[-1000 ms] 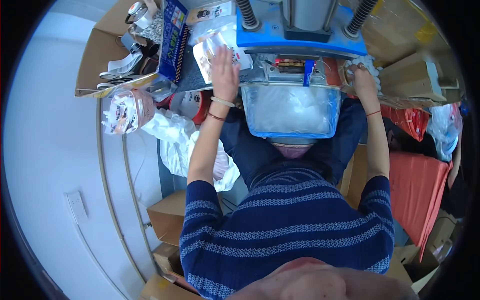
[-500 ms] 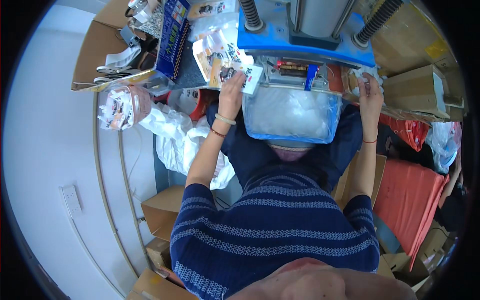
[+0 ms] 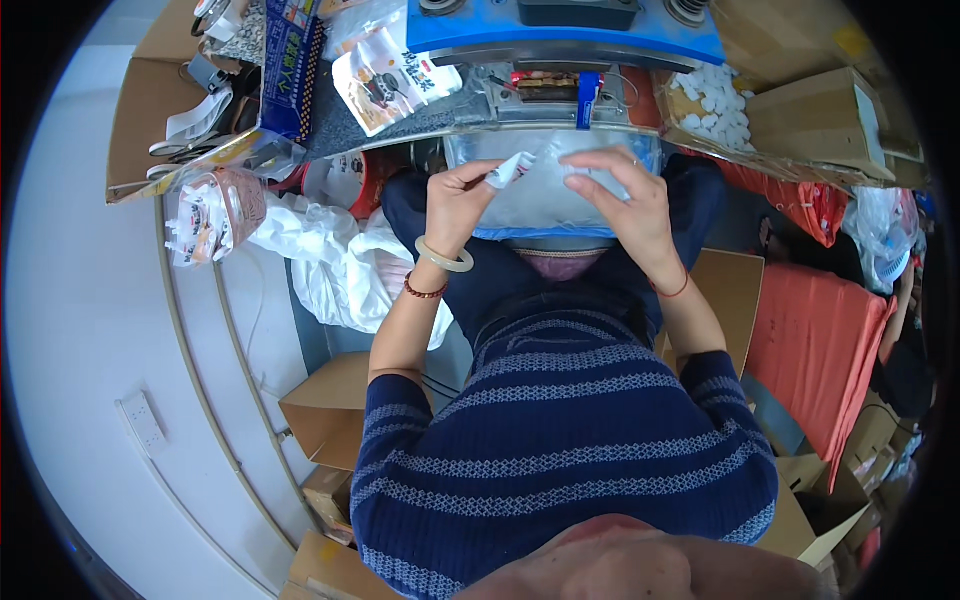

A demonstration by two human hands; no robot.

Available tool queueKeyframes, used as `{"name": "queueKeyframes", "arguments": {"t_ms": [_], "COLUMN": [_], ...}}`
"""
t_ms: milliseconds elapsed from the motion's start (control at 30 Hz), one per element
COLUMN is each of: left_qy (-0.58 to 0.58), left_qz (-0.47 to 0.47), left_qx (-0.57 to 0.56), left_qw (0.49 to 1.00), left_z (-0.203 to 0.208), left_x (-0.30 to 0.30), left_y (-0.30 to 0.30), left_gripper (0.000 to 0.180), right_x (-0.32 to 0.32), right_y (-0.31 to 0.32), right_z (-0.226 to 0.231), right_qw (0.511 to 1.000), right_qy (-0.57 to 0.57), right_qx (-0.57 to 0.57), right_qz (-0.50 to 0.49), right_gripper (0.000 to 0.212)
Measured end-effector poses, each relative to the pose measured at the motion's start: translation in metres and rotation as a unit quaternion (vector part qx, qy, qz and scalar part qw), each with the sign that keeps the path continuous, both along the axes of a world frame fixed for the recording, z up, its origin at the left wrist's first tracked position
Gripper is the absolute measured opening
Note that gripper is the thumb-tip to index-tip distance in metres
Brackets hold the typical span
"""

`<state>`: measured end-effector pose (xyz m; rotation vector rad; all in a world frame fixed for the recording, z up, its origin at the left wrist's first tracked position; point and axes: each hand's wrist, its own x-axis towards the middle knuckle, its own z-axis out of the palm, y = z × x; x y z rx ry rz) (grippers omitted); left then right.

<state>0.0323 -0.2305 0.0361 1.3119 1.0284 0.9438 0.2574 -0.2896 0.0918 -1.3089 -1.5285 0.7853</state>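
Small white sachet [image 3: 510, 168] pinched at left hand [image 3: 458, 205] fingertips, held above clear plastic tub [image 3: 545, 195] in lap, just below worktop near edge. We see left grip clamped on sachet; right hand [image 3: 628, 205] beside it, fingers half curled, closed on nothing, touching clear film. We judge risks: light pinch, sachet slips, drops into tub or past lap to floor. Printed pouch [image 3: 385, 75] on worktop sits near edge; elbow bump could knock it off.
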Motion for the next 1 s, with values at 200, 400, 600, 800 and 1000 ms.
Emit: {"name": "queueKeyframes", "arguments": {"t_ms": [200,400,600,800,1000], "left_qy": [-0.014,0.063,-0.174,-0.218,-0.227], "left_qz": [-0.053,-0.268,-0.177,-0.075,-0.073], "left_qx": [-0.014,-0.141,-0.306,-0.356,-0.343], "left_qw": [0.998,0.951,0.919,0.905,0.909], "left_z": [0.013,0.01,-0.006,-0.011,-0.012], "left_x": [0.017,0.004,0.037,0.064,0.067], "left_y": [-0.001,0.021,0.032,0.078,0.075], "left_gripper": [0.015,0.02,0.022,0.022,0.022], "right_x": [0.006,0.035,0.04,0.062,0.149], "right_y": [0.023,0.045,0.053,0.044,0.085], "right_z": [0.016,0.028,-0.019,-0.007,-0.052], "right_qw": [0.991,0.95,0.992,0.969,0.831], "right_qy": [-0.058,-0.258,-0.12,-0.173,-0.495], "right_qx": [0.118,-0.038,-0.044,0.017,0.0], "right_qz": [0.003,0.171,-0.025,-0.178,-0.256], "right_gripper": [0.02,0.027,0.034,0.028,0.022]}}
